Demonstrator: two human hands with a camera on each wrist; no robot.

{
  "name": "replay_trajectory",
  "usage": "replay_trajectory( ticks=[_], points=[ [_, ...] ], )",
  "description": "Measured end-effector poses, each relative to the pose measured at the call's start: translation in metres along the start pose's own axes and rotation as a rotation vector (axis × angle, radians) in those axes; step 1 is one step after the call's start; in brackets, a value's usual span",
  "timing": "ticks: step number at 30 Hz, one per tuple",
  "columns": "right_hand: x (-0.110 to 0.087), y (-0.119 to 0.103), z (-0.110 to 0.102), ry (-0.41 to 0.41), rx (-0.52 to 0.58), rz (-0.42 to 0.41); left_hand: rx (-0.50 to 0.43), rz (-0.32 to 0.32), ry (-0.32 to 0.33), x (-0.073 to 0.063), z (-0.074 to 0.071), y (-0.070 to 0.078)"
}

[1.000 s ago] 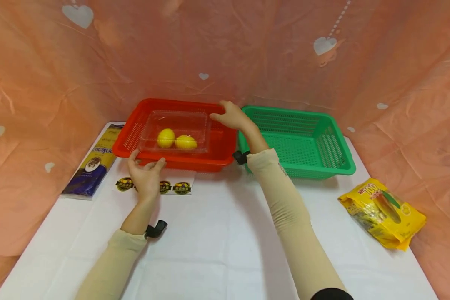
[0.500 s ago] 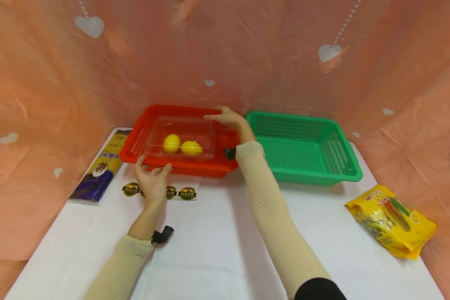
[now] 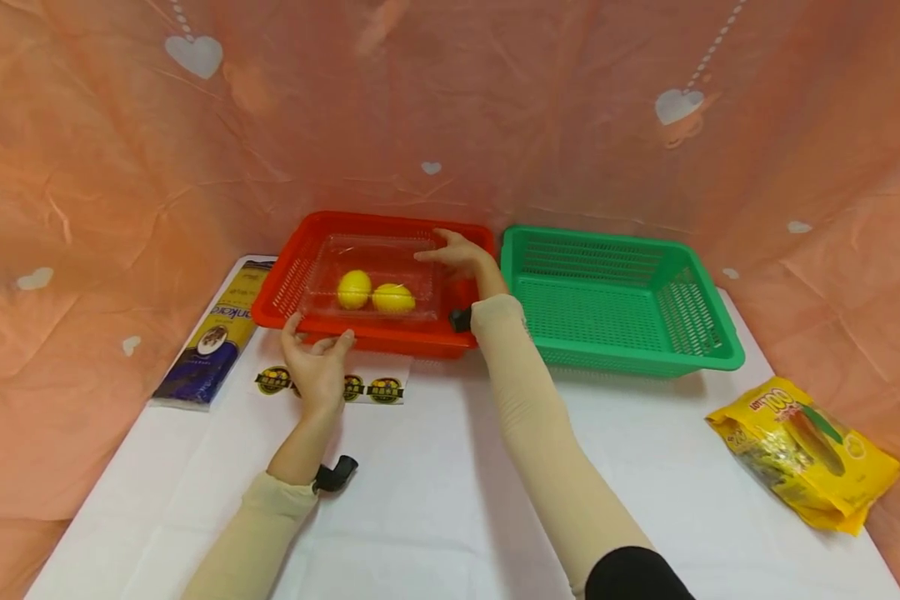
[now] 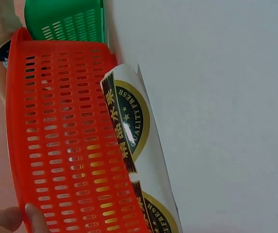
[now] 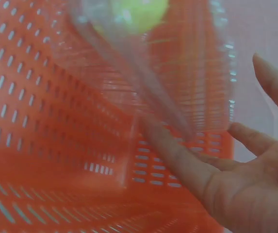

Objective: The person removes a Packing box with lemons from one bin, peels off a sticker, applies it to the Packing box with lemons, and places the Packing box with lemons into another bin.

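A red plastic basket (image 3: 322,225) stands left of centre in the head view. Inside lies a clear plastic box (image 3: 378,250) with two lemons (image 3: 355,289). My left hand (image 3: 318,371) is at the basket's near rim; in the left wrist view a finger lies on each side of that rim, which they pinch. My right hand (image 3: 459,257) reaches into the basket at the box's right side, its fingers extended. In the right wrist view, blurred fingers (image 5: 182,165) lie against the box's edge; whether they grasp it is hidden.
A green plastic basket (image 3: 690,360) stands right of the red one. A yellow snack bag (image 3: 802,450) lies at the right of the white table (image 3: 420,500). A blue and gold package (image 3: 210,342) lies at the left; a sticker sheet (image 3: 385,389) lies under my left hand.
My right hand has moved from above the far rim down over the right side of the clear box. The left hand stays at the near rim. The view has shifted slightly.
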State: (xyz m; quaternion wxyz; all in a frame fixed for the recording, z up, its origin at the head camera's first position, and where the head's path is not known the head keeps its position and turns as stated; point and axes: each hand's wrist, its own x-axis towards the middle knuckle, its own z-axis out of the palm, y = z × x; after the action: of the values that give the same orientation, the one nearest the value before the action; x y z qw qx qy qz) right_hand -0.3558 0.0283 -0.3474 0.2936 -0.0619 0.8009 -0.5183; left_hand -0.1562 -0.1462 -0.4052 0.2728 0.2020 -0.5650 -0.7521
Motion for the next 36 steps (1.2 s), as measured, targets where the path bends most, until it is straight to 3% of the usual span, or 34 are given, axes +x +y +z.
replay_trajectory(
  ticks=[12, 24, 29, 36],
  points=[
    [0.002, 0.008, 0.002, -0.015, -0.043, -0.016, 0.015, 0.012, -0.001, 0.001, -0.002, 0.001],
    [0.002, 0.008, 0.0, 0.007, 0.09, 0.007, 0.041, -0.01, -0.012, 0.001, -0.004, 0.001],
    [-0.006, 0.003, -0.005, 0.022, 0.159, -0.003, 0.022, -0.011, -0.026, 0.001, -0.003, 0.0],
    [-0.032, -0.023, -0.029, -0.006, 0.222, -0.032, -0.008, -0.005, -0.029, 0.004, -0.001, 0.002]
  ],
)
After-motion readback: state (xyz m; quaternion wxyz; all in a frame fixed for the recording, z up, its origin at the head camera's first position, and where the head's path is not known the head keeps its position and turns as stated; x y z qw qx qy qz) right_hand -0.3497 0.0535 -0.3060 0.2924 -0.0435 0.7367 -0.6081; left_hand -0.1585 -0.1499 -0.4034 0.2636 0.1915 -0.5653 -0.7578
